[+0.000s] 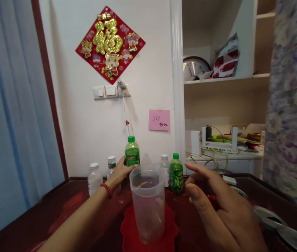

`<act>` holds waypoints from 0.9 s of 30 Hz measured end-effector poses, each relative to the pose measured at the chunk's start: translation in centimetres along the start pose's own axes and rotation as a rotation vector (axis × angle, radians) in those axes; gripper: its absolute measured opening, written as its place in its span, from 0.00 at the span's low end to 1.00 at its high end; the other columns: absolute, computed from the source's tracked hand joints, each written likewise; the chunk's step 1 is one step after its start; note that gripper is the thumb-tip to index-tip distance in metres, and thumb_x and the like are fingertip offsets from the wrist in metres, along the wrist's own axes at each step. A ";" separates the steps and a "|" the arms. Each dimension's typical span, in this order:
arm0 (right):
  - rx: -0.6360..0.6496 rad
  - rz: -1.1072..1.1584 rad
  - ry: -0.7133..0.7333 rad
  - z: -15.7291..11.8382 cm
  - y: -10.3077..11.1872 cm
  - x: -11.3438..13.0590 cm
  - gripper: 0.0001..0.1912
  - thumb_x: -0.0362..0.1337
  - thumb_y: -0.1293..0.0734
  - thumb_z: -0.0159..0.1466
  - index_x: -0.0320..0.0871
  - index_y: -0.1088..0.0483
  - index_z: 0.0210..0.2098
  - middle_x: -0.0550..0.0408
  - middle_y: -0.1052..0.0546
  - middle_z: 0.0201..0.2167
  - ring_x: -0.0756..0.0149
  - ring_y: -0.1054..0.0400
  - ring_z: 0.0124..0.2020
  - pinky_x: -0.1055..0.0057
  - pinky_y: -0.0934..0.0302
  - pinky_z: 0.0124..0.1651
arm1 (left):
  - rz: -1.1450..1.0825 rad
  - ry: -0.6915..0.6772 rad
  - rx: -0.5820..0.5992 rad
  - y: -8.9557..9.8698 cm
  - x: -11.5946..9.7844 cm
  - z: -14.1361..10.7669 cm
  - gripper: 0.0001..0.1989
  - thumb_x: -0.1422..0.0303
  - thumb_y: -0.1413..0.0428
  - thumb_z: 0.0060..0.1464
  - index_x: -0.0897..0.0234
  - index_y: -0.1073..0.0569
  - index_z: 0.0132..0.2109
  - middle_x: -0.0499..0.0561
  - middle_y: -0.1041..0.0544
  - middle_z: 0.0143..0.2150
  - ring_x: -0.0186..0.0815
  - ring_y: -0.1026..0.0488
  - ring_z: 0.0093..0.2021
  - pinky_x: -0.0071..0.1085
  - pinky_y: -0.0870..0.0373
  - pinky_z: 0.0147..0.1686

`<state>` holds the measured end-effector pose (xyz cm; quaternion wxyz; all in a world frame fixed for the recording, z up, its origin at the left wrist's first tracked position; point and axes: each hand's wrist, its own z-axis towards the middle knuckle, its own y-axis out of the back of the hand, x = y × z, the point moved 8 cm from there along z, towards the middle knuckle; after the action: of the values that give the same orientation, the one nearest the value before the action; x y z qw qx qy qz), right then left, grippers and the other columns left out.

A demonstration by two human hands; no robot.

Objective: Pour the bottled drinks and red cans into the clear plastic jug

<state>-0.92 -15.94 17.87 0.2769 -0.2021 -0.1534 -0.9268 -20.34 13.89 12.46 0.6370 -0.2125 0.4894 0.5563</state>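
My left hand (121, 172), with a red bead bracelet on the wrist, is wrapped round the lower part of a green-capped bottle (132, 150) behind the cup. My right hand (216, 199) is raised at the right, its fingers apart and holding nothing, near a second green bottle (176, 175) that stands upright. Between my hands a tall clear plastic cup (148, 213) stands on a red scalloped mat (128, 229). Whether the held bottle touches the table is hidden.
White-capped bottles stand at the left (94, 180), behind my left wrist (111, 163) and beside the second green bottle (165, 168). Round metallic lids (269, 216) lie at the right of the dark red table (85, 217). A wall and shelves (224, 80) rise behind.
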 end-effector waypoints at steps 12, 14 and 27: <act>0.404 0.245 -0.077 -1.7 -5.5 0.6 0.20 0.48 0.34 0.72 0.47 0.25 0.58 0.53 0.17 0.40 0.62 0.21 0.38 0.69 0.28 0.42 | 0.406 -0.159 0.235 0.1 -6.3 -15.3 0.27 0.64 0.37 0.51 0.57 0.30 0.59 0.53 0.21 0.47 0.43 0.24 0.43 0.36 0.24 0.46; 0.536 0.230 -0.084 -2.4 -6.9 1.0 0.15 0.46 0.33 0.70 0.47 0.24 0.51 0.54 0.18 0.38 0.62 0.23 0.37 0.69 0.30 0.39 | 0.440 -0.091 0.262 -0.5 -4.9 -17.0 0.23 0.60 0.37 0.52 0.55 0.27 0.55 0.53 0.20 0.44 0.43 0.24 0.40 0.35 0.23 0.42; 0.882 0.290 0.037 -3.8 -8.7 3.2 0.33 0.22 0.30 0.56 0.52 0.23 0.57 0.51 0.21 0.56 0.60 0.24 0.52 0.66 0.29 0.53 | 0.588 0.105 0.240 1.4 -0.6 -19.4 0.10 0.58 0.39 0.49 0.50 0.21 0.39 0.49 0.19 0.37 0.46 0.23 0.35 0.38 0.23 0.38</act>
<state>-9.53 -11.94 14.54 0.4657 -0.0677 -0.4982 -0.7283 -29.13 -1.81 5.00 0.4436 -0.0137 0.6241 0.6431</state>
